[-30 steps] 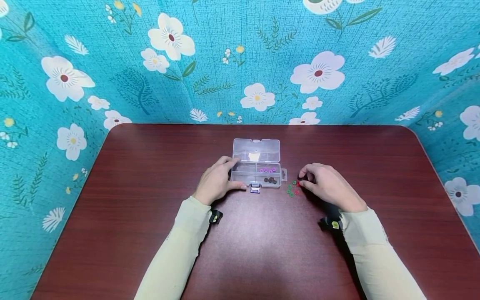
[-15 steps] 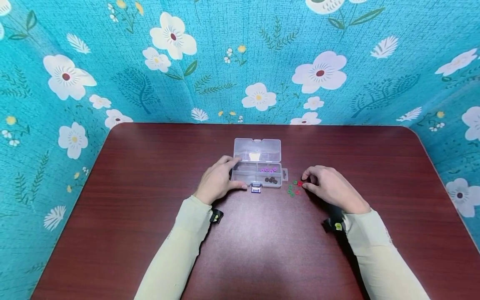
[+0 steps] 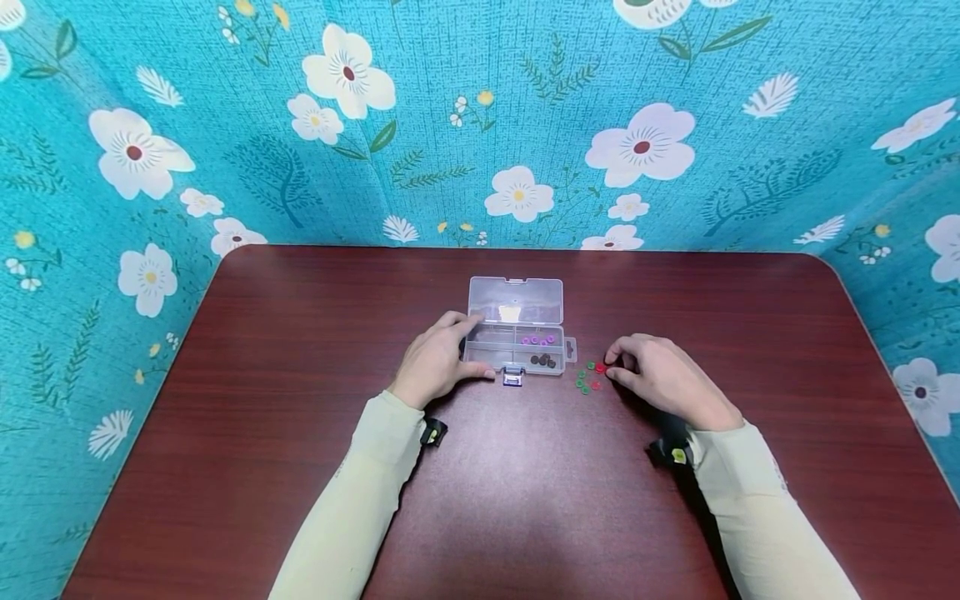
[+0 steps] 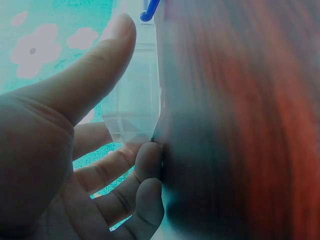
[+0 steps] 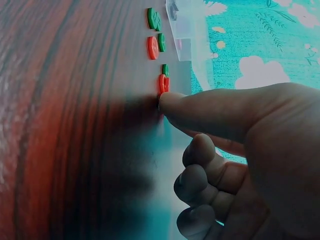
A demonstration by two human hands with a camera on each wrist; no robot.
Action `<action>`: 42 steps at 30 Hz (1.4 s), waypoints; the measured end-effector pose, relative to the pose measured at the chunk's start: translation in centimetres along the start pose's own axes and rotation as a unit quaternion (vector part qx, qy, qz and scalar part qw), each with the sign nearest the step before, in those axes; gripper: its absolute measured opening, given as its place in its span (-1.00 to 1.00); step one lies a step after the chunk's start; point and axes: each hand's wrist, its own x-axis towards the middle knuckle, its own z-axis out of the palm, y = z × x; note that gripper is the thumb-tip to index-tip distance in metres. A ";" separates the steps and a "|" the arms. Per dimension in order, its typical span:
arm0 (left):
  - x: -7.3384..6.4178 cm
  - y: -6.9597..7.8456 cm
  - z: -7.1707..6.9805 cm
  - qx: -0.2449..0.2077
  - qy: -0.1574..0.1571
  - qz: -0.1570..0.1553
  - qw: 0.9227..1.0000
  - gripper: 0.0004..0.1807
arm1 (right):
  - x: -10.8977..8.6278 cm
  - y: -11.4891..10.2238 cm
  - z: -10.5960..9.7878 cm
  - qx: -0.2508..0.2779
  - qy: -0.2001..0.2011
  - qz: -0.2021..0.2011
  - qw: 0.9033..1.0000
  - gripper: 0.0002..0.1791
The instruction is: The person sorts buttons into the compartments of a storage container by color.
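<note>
My left hand (image 3: 431, 358) grips the left end of a clear plastic compartment box (image 3: 491, 357), thumb along the front wall and fingers behind. The box's lid (image 3: 517, 300) stands raised at the back. Purple buttons (image 3: 535, 341) lie in its rear right compartment, dark brown buttons (image 3: 543, 361) in the front right one. My right hand (image 3: 660, 375) is low over the table, thumb and index finger pinching at the edge of a red button (image 5: 163, 83); the thumb partly hides the pinch. Another red button (image 5: 152, 48) and several green buttons (image 5: 153, 19) lie beside it.
A blue-tinted latch (image 3: 512, 377) hangs at the front of the box, and a hanging tab (image 3: 572, 349) juts from its right end. The brown wooden table (image 3: 495, 500) meets a turquoise floral cloth (image 3: 450, 125) at the back.
My right hand has shifted slightly to the right, its fingertips now at the right edge of the red button. My left hand stays on the box. The whole view has moved a little.
</note>
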 end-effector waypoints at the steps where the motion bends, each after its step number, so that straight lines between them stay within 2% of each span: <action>1: 0.0 0.0 0.0 0.000 0.001 0.001 1.000 0.01 | 0.0 0.0 0.0 0.000 0.000 -0.001 1.000 -0.95; 42: 0.0 -0.1 0.1 -0.001 0.004 0.007 1.000 0.00 | 0.0 -0.1 -0.4 0.001 0.002 0.001 1.000 -0.93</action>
